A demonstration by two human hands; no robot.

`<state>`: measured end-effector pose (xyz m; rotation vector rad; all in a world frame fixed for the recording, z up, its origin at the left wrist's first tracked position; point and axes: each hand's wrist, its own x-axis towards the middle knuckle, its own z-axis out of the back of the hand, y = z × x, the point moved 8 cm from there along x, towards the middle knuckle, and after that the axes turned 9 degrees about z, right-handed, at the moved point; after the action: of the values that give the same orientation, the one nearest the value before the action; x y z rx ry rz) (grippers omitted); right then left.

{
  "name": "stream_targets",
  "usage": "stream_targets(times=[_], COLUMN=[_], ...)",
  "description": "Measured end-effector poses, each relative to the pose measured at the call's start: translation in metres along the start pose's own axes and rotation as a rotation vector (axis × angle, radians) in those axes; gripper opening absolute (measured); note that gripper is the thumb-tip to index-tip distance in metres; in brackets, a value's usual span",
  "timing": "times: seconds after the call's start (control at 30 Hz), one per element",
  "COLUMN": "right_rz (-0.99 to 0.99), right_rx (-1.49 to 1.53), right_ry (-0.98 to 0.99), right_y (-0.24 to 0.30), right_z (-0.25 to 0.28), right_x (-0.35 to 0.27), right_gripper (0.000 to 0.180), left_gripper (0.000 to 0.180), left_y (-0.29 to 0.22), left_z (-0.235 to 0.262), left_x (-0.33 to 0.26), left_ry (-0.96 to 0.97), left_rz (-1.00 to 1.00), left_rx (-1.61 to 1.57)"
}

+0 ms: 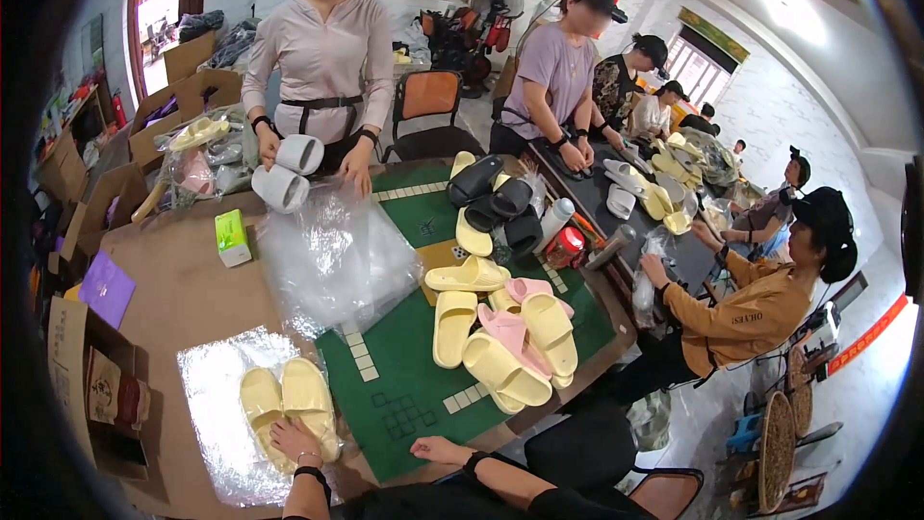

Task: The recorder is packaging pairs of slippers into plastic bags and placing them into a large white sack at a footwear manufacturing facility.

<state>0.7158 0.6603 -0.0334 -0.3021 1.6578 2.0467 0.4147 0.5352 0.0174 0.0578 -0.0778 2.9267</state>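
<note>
A pair of pale yellow slippers (309,395) lies side by side on a shiny clear plastic bag (207,405) at the left of the table. My left hand (294,442) is on their near ends, its fingers curled over the inner edges where the two meet. My right hand (441,450) hovers by the near edge of the green mat (404,443), fingers loosely curled and nothing seen in them. Beyond it, yellow slippers (506,369) and pink slippers (515,335) lie in a loose heap on the mat.
A co-worker opposite holds grey slippers (285,174) beside stacked clear bags (337,255). Black slippers (476,183), a bottle (555,222) and a red-lidded jar (566,247) stand farther right. A cardboard box (82,356) is at left; a chair (582,443) stands near right.
</note>
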Motion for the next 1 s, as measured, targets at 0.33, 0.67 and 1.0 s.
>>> stream_targets(times=[0.33, 0.67, 1.0], right_rz=[0.065, 0.026, 0.019], right_rx=[0.064, 0.216, 0.171], right_ry=[0.049, 0.137, 0.400], right_y=[-0.007, -0.003, 0.052], right_z=[0.003, 0.000, -0.053], right_x=[0.006, 0.008, 0.089], right_gripper=[0.028, 0.028, 0.075], left_gripper=[0.038, 0.047, 0.042], left_y=[0.003, 0.007, 0.007], left_z=[-0.015, -0.028, -0.001], left_x=[0.004, 0.004, -0.002], left_ry=[0.098, -0.054, 0.019], left_rz=[0.024, 0.020, 0.116], left_rx=[-0.015, 0.038, 0.018])
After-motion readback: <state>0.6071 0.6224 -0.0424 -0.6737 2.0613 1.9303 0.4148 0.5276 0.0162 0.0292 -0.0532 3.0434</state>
